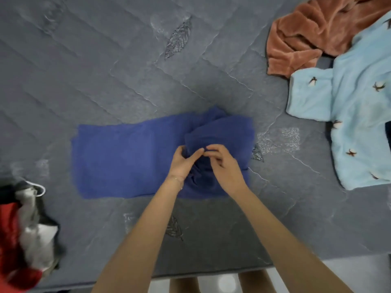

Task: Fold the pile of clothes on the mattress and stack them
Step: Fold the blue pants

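Grey quilted mattress: open surface across the far left and centre, with a narrower strip along the near edge. Obstacles: flat dark blue cloth at centre; rust-brown fleece garment and pale blue fleece garment, overlapping at far right; red, grey and white clothing heap at near left.

A grey quilted mattress with leaf motifs fills the view. Past its near edge lies pale floor bearing a glare spot.

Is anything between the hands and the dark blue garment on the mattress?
Nothing visible: the left hand and right hand both pinch the dark blue garment at its bunched part; the light blue top lies apart.
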A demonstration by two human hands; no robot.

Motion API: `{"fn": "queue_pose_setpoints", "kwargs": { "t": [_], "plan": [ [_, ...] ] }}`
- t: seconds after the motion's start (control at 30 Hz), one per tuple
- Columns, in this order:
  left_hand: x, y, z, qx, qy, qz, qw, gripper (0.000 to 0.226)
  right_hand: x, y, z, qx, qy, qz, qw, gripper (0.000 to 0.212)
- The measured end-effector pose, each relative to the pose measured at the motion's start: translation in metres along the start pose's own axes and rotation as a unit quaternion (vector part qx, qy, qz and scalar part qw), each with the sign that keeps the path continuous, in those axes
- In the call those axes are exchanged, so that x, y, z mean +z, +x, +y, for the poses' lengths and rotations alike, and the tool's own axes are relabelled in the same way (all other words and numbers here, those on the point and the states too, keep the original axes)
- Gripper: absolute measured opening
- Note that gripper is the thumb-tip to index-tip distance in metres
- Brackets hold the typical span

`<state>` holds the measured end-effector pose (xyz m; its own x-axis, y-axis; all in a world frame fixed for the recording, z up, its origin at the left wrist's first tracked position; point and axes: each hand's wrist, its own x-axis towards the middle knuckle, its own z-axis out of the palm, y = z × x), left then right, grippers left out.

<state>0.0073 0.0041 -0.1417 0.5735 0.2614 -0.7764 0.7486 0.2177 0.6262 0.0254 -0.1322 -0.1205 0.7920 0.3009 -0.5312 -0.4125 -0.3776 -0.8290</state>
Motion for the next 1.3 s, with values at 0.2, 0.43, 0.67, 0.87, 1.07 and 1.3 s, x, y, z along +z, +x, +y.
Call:
{"fn": "queue_pose_setpoints", "kwargs": {
  "t": [0.2, 0.43, 0.67, 0.87, 1.07, 1.3],
  "plan": [
    [-0.027, 0.007, -0.017, 0.119, 0.048, 0.035, 0.991, 0.004, 0.005, 0.010, 0.019, -0.064, -0.250, 0.134, 0.957, 0.053],
    [-0.139, -0.005, -0.012, 0.179, -0.007, 0.110, 0.978, 0.013, 0.057, 0.023, 0.014, -0.061, -0.381, 0.065, 0.920, 0.079],
    [-0.257, 0.015, -0.029, 0.185, 0.028, 0.273, 0.944, 0.039, 0.109, 0.035, 0.006, -0.092, -0.406, 0.032, 0.909, 0.079],
    [-0.292, 0.035, -0.037, 0.173, 0.037, 0.347, 0.921, 0.034, 0.129, 0.038, 0.007, -0.115, -0.419, 0.036, 0.900, 0.079],
    [-0.312, 0.041, -0.057, 0.131, 0.118, 0.397, 0.901, 0.018, 0.128, 0.040, 0.014, -0.104, -0.446, 0.035, 0.888, 0.082],
    [-0.277, 0.028, -0.073, 0.237, 0.498, 0.315, 0.773, 0.061, 0.128, 0.042, 0.018, -0.073, -0.474, 0.005, 0.877, 0.087]
  ]
}}
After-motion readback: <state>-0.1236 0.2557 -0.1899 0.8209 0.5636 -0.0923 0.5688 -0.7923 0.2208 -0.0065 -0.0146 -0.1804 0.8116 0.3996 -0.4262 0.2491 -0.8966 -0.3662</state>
